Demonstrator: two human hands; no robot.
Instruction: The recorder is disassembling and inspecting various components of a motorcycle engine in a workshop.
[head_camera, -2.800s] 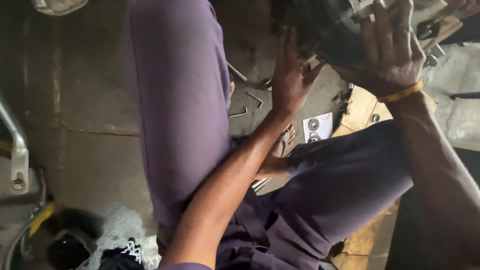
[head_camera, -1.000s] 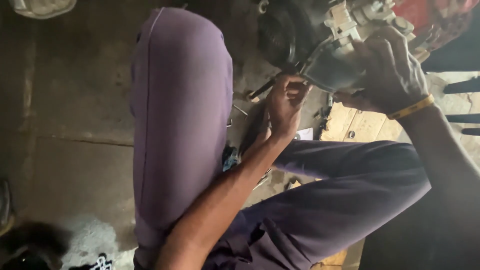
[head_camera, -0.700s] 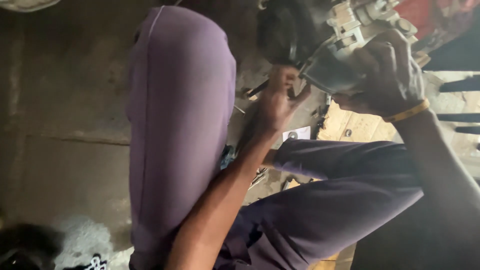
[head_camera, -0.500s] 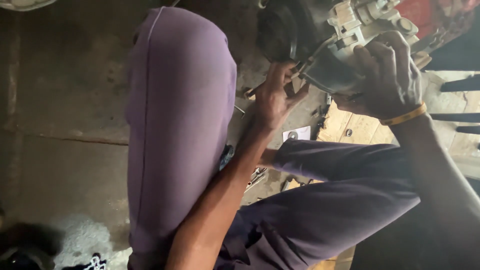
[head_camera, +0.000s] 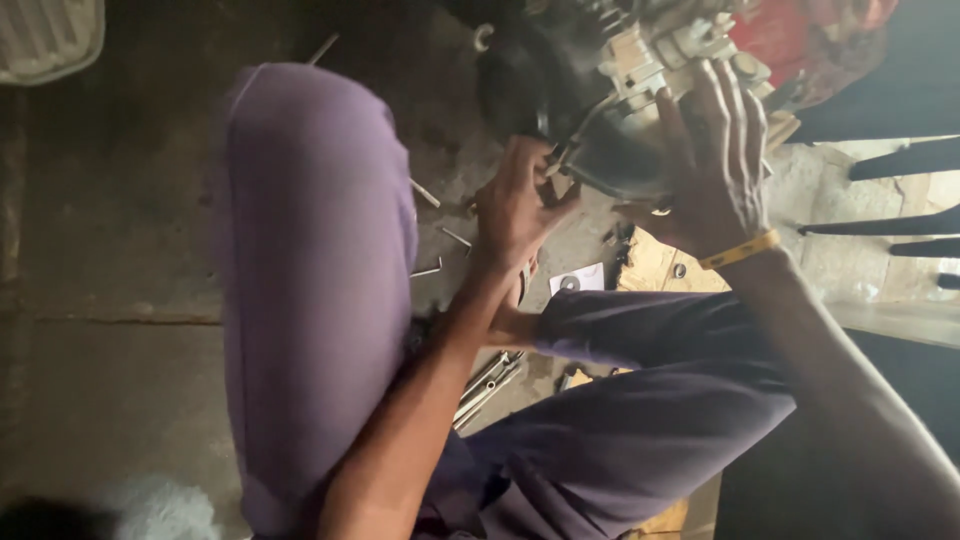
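Observation:
A dark, greasy engine (head_camera: 600, 90) with a pale metal casing sits in front of me, above my knees. My right hand (head_camera: 715, 165), with a yellow band on the wrist, is spread over the engine's casing and holds it steady. My left hand (head_camera: 515, 205) is closed at the engine's lower edge; its fingers pinch something small there, too dark to identify. My legs in purple trousers (head_camera: 320, 260) are folded below both arms.
Loose bolts (head_camera: 440, 250) and metal rods (head_camera: 490, 380) lie on the stained concrete floor between my legs. A white card with a washer (head_camera: 575, 280) and a piece of wooden board (head_camera: 650, 265) lie beyond. A red part (head_camera: 790, 40) shows behind the engine.
My left hand has risen from near the floor to the engine's lower edge and closed there. The right hand has stayed on the casing. The view has shifted slightly.

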